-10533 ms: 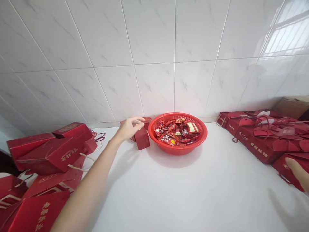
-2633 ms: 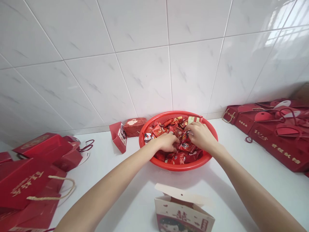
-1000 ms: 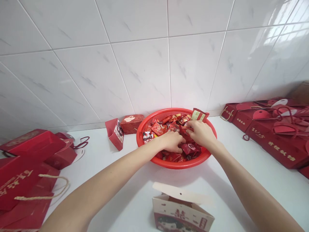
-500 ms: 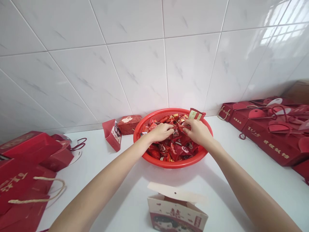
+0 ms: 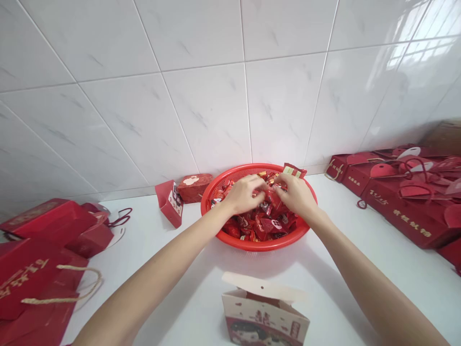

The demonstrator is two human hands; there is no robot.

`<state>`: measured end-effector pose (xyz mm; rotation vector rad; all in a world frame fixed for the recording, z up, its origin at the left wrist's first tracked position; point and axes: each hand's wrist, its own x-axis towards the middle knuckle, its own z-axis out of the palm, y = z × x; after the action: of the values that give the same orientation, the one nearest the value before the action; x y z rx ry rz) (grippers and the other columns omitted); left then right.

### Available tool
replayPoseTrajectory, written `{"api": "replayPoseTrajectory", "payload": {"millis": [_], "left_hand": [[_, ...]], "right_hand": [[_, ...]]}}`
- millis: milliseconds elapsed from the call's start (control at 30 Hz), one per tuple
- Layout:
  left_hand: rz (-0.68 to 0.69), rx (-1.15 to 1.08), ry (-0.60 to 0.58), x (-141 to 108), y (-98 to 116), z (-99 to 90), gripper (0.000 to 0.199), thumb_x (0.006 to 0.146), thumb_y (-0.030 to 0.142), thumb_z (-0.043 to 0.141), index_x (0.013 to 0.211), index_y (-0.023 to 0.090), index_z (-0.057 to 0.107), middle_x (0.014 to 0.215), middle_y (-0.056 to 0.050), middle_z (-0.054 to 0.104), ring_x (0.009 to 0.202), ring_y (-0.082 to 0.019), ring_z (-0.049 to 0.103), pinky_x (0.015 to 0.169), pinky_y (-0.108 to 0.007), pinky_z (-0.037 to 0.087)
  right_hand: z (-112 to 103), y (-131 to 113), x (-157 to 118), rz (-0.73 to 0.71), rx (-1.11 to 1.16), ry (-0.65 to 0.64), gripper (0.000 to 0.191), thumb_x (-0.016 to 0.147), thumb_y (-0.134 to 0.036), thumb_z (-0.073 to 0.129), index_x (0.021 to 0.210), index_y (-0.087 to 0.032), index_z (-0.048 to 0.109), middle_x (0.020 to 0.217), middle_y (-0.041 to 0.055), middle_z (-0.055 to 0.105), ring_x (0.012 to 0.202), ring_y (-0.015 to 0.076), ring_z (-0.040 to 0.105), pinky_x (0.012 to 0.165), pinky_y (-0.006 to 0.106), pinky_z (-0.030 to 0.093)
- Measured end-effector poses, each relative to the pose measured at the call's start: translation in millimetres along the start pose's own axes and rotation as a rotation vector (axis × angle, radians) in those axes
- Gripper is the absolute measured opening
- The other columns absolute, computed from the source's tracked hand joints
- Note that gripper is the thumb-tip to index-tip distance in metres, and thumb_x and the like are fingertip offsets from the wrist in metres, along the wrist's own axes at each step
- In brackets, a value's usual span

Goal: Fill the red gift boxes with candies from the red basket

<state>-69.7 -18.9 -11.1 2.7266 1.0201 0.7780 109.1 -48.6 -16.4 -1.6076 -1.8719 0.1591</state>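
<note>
Nearest us, an open box (image 5: 265, 317) stands on the table (image 5: 194, 307). Beyond it, our left hand (image 5: 248, 194) and right hand (image 5: 296, 196) curl half open, fingers touching wrapped candies (image 5: 268, 225) inside the red basket (image 5: 257, 246); whether either grips one, we cannot tell.

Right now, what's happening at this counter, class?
The left hand and right hand are both among the red-wrapped sweets in a red plastic colander. An open, printed gift box stands in front of it. Red boxes with cord handles lie at either side, on the white counter.
</note>
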Motion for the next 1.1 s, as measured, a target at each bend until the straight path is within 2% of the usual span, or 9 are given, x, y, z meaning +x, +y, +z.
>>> {"api": "replayPoseTrajectory", "payload": {"millis": [100, 133, 200, 333, 400, 600, 733, 900, 1100], "left_hand": [[0.329, -0.061, -0.300, 2.4, 23.0, 11.5, 0.010, 0.082, 0.019, 0.063, 0.085, 0.021, 0.072, 0.089, -0.002, 0.071, 0.085, -0.018, 0.066, 0.079, -0.027, 0.050], [0.391, -0.036, -0.431, 4.0, 29.1, 16.8, 0.013, 0.081, 0.017, 0.063, 0.086, 0.022, 0.073, 0.089, -0.002, 0.072, 0.081, -0.017, 0.066, 0.074, -0.026, 0.050], [0.445, 0.087, -0.564, 8.0, 35.9, 27.1, 0.020, 0.079, 0.014, 0.065, 0.094, 0.023, 0.075, 0.099, -0.003, 0.073, 0.087, -0.020, 0.067, 0.077, -0.029, 0.051], [0.389, 0.328, -0.525, 16.5, 29.2, 36.7, 0.045, 0.076, 0.011, 0.067, 0.117, 0.028, 0.071, 0.131, -0.007, 0.065, 0.126, -0.029, 0.054, 0.105, -0.041, 0.042], [0.307, 0.412, -0.512, 19.0, 22.0, 34.9, 0.049, 0.078, 0.012, 0.064, 0.124, 0.029, 0.068, 0.136, -0.008, 0.061, 0.133, -0.029, 0.047, 0.105, -0.043, 0.041], [0.112, 0.603, -0.442, 19.1, 12.8, 22.0, 0.035, 0.083, 0.012, 0.059, 0.111, 0.024, 0.076, 0.122, -0.013, 0.064, 0.120, -0.030, 0.054, 0.092, -0.042, 0.043], [0.192, 0.520, -0.442, 16.1, 18.8, 20.2, 0.028, 0.082, 0.016, 0.061, 0.104, 0.022, 0.077, 0.117, -0.011, 0.068, 0.117, -0.028, 0.056, 0.096, -0.040, 0.042], [0.404, 0.308, -0.508, 14.7, 30.0, 31.1, 0.043, 0.086, 0.037, 0.066, 0.127, 0.026, 0.068, 0.133, -0.007, 0.065, 0.126, -0.028, 0.053, 0.109, -0.038, 0.036], [0.252, 0.503, -0.612, 20.1, 30.0, 39.1, 0.046, 0.082, 0.046, 0.072, 0.125, 0.031, 0.068, 0.140, -0.009, 0.059, 0.133, -0.033, 0.048, 0.110, -0.047, 0.033]], "right_hand": [[2.5, 2.0, 1.2, 0.013, 0.070, 0.099, 0.015, 0.086, -0.012, 0.054, 0.094, -0.019, 0.065, 0.094, 0.0069, 0.073, 0.088, 0.0223, 0.066, 0.072, 0.030, 0.043], [3.2, 2.6, 1.5, 0.018, 0.087, 0.112, 0.016, 0.086, -0.012, 0.053, 0.094, -0.019, 0.065, 0.092, 0.0067, 0.073, 0.086, 0.0220, 0.066, 0.071, 0.030, 0.043], [3.9, 3.3, 1.8, 0.032, 0.114, 0.118, 0.015, 0.086, -0.012, 0.053, 0.093, -0.019, 0.065, 0.091, 0.0064, 0.072, 0.084, 0.0217, 0.066, 0.070, 0.030, 0.043], [3.5, 3.9, 1.6, 0.045, 0.127, 0.111, 0.014, 0.085, -0.015, 0.055, 0.094, -0.019, 0.065, 0.097, 0.0076, 0.072, 0.088, 0.0224, 0.067, 0.074, 0.031, 0.045], [2.9, 4.4, 1.3, 0.041, 0.127, 0.114, 0.013, 0.086, -0.016, 0.055, 0.093, -0.019, 0.065, 0.098, 0.0083, 0.072, 0.089, 0.0227, 0.066, 0.076, 0.032, 0.046], [1.5, 5.3, 0.5, 0.016, 0.123, 0.144, 0.013, 0.084, -0.015, 0.054, 0.091, -0.019, 0.065, 0.099, 0.0087, 0.072, 0.091, 0.0231, 0.066, 0.081, 0.033, 0.046], [1.2, 3.6, 0.9, 0.042, 0.123, 0.111, 0.015, 0.084, -0.013, 0.053, 0.089, -0.018, 0.066, 0.100, 0.0090, 0.072, 0.091, 0.0229, 0.066, 0.079, 0.032, 0.046], [2.3, 3.0, 1.9, 0.060, 0.106, 0.067, 0.018, 0.082, -0.009, 0.053, 0.088, -0.017, 0.068, 0.093, 0.0078, 0.072, 0.084, 0.0208, 0.066, 0.073, 0.030, 0.045], [2.8, 5.2, 0.9, 0.023, 0.105, 0.033, 0.018, 0.080, -0.008, 0.054, 0.086, -0.018, 0.067, 0.098, 0.0070, 0.073, 0.093, 0.0216, 0.067, 0.077, 0.029, 0.046]]}}
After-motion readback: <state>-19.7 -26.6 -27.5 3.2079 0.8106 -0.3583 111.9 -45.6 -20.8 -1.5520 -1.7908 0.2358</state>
